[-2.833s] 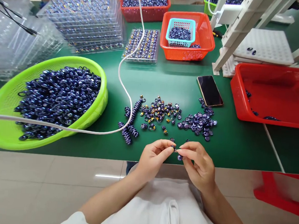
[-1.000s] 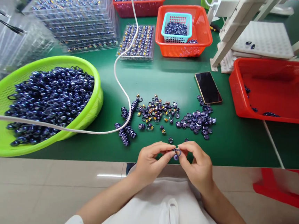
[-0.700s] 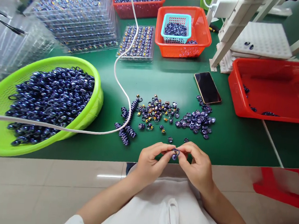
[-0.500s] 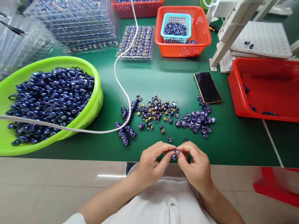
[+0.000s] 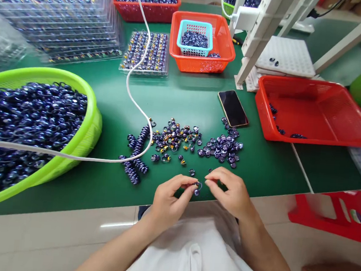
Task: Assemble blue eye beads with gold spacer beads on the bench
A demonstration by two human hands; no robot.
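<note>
Between its thumb and index finger, my left hand [image 5: 172, 200] pinches a small dark blue ring-shaped piece [image 5: 197, 189] over the table's front edge. My right hand [image 5: 229, 190] is just right of that piece, not touching it, thumb and index fingertips a little apart with nothing visible between them. Beyond the hands lie a pile of dark pieces with gold parts [image 5: 175, 137], a pile of flat dark purple pieces [image 5: 222, 148] and stacked rows of dark rings [image 5: 131, 171]. A single dark piece [image 5: 192, 172] lies close to my left fingertips.
A green basket [image 5: 94, 123] full of dark rings stands left, with a white cable [image 5: 135, 102] crossing it. Further back are stacked clear trays [image 5: 113, 41] and an orange basket [image 5: 201, 65]. Right are a phone [image 5: 233, 108], a metal post [image 5: 255, 41] and a red bin [image 5: 321, 118].
The view has shifted toward the right. My right hand has let go of the ring-shaped piece and moved slightly away from it. My left hand still holds the piece.
</note>
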